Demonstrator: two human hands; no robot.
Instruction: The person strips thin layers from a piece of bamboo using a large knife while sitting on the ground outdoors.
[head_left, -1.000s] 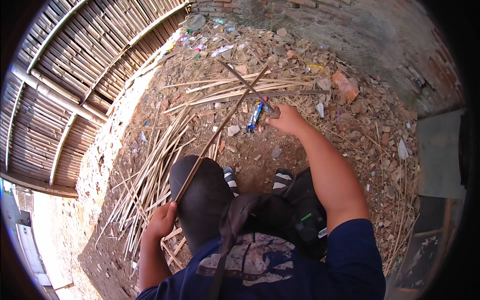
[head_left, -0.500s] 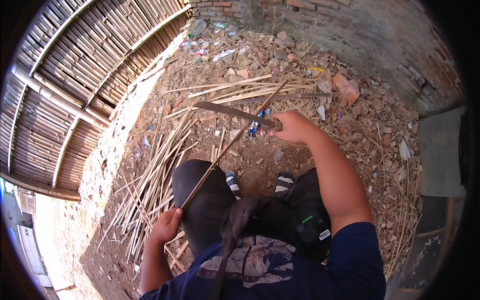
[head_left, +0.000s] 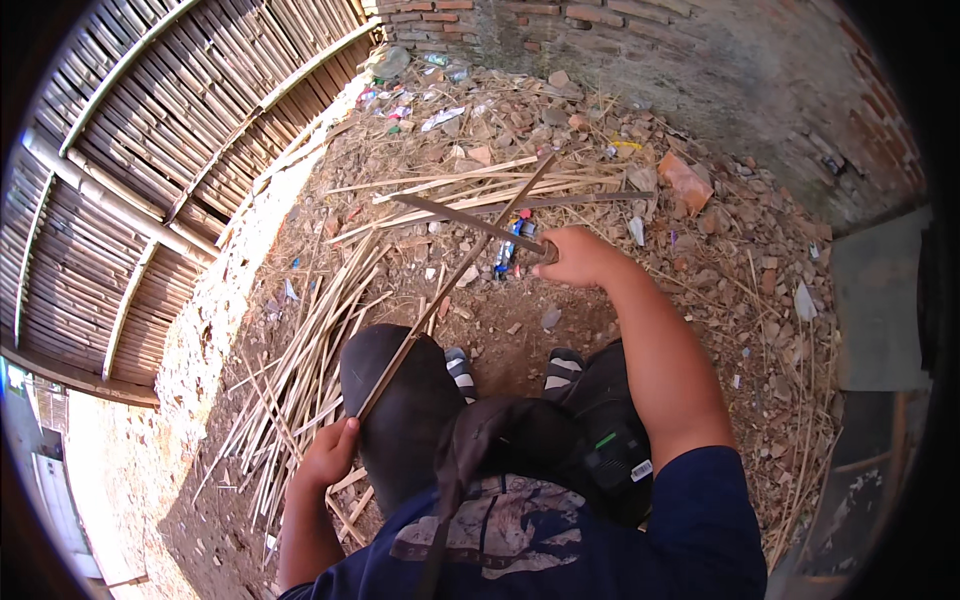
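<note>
My right hand point(head_left: 580, 257) is wrapped round the short handle of a machete, whose dark blade point(head_left: 438, 210) points left, away from my fist. A long, thin bamboo strip point(head_left: 458, 275) runs slantwise from near my left knee up to the far right, crossing the blade. Its near end is in my left hand point(head_left: 328, 455), thumb on top, beside the dark trouser knee point(head_left: 395, 375). Where strip and blade cross, I cannot tell how deep the edge sits. My left fingers are partly hidden behind the hand.
Split bamboo strips point(head_left: 300, 390) lie in a heap to my left, with more strips point(head_left: 460, 182) laid across the ground ahead. Broken brick point(head_left: 686, 182) and litter cover the soil. A brick wall point(head_left: 650, 60) stands beyond, and a bamboo panel point(head_left: 200, 120) at far left.
The machete blade has turned and looks narrower. The strip's far end has shifted a little left. Both hands keep their hold, with only slight movement.
</note>
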